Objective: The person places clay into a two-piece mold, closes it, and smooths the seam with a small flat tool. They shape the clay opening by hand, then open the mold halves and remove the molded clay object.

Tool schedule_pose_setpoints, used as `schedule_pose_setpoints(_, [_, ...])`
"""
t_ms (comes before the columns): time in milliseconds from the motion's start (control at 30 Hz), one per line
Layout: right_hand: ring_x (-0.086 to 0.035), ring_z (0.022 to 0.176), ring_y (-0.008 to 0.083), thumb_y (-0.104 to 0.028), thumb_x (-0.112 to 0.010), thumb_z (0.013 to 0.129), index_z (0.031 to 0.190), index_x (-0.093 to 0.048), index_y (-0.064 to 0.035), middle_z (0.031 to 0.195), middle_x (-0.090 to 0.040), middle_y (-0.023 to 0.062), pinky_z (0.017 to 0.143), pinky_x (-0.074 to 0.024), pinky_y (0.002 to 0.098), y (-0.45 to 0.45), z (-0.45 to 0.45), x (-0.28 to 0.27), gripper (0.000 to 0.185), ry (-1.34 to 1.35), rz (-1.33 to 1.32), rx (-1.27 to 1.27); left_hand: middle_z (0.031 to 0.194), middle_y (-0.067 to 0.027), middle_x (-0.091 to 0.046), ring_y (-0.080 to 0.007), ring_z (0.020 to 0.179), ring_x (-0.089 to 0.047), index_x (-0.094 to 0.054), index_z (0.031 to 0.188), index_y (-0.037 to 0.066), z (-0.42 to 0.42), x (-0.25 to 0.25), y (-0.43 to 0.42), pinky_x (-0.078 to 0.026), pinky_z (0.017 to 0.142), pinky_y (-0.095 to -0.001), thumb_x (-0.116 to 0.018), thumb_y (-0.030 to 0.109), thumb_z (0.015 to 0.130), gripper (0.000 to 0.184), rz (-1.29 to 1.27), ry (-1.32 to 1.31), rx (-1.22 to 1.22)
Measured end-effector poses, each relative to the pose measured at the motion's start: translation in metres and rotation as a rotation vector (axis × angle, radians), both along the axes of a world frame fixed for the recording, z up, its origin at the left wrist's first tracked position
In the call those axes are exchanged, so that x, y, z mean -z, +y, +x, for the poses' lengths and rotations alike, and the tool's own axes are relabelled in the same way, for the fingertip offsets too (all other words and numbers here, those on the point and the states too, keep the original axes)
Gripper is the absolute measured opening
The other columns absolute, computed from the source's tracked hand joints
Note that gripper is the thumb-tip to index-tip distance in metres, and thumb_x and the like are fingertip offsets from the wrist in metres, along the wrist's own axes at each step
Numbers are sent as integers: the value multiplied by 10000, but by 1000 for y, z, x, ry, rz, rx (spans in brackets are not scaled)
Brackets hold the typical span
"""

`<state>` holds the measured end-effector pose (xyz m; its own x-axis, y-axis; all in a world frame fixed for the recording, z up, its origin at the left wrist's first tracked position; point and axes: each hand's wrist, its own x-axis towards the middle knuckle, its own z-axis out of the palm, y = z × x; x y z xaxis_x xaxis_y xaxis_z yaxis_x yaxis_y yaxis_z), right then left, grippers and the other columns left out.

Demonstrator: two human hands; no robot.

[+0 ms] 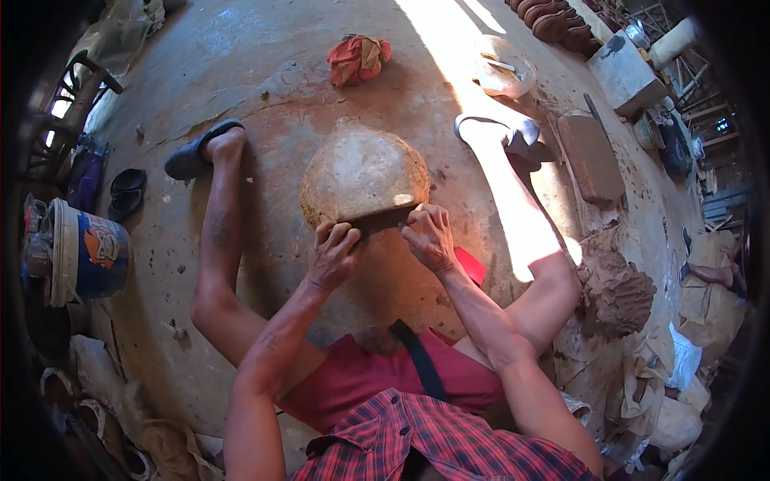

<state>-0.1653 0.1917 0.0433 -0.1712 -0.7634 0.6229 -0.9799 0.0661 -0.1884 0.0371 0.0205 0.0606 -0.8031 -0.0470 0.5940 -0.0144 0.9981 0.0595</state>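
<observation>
Nearest the camera, a checked shirt (pixel 425 437) drapes over the red shorts (pixel 337 377), with the legs spread wide beyond. The left leg (pixel 220 232) and right leg (pixel 513 192) flank a rounded dome (pixel 365 164) on the floor (pixel 273 60), seemingly to bring it close while giving both arms room. Its near edge faces the body, where both hands can meet it evenly.

The left hand (pixel 333 255) has its fingers curled closed on the left part of that dark edge; the right hand (pixel 429 239) is clamped likewise on the right part. The gap between them probably spreads the hold and steadies the edge. What their undersides touch is hidden.

A clay lump (pixel 618 297) sits right of the right knee, perhaps for easy reach. The slab (pixel 589 156) lies farther along that side, and a crumpled cloth (pixel 357 60) rests beyond the dome, out of the arms' way.
</observation>
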Motion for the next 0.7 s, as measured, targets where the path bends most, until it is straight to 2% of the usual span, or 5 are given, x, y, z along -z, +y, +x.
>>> schedule_pose_setpoints(400, [-595,1231,314,-51,-792,744,844,-697,-104,1180,-631,65,1016,-479,489,26,-6,-6,147,-38,57,-52,1021,-44,-642,-259,1061,-622,-739,1097,126,19,0,4,-468,1023,-460,-768,132,773,326,147,-67,31])
schedule_pose_setpoints(500, [-595,1251,325,-27,-770,734,932,-717,-88,1200,-636,83,1032,-474,499,30,-4,-9,214,-63,133,-50,1034,-67,-635,-290,1060,-620,-728,1107,111,30,4,4,-479,998,-472,-781,111,770,341,187,-125,72])
schedule_pose_setpoints(533, [-617,1219,332,-27,-782,760,995,-718,-85,1205,-635,97,1002,-497,493,23,7,-14,250,-128,30,63,1034,-67,-635,-290,1060,-620,-728,1107,111,28,-2,7,-479,998,-472,-781,111,770,341,188,-121,72])
schedule_pose_setpoints(633, [-647,1156,352,-28,-807,814,1098,-708,-69,1189,-637,134,949,-535,468,-2,27,-6,303,-336,-148,269,1070,-99,-635,-338,1068,-612,-720,1080,79,18,-13,20,-492,973,-484,-799,91,799,292,334,60,-52])
schedule_pose_setpoints(700, [-670,1049,364,-51,-830,877,1104,-694,-42,1174,-640,170,872,-569,420,-11,28,4,265,-434,-229,392,1109,-129,-638,-376,1070,-601,-711,1049,57,10,-14,22,-502,951,-484,-815,96,844,233,469,186,-408])
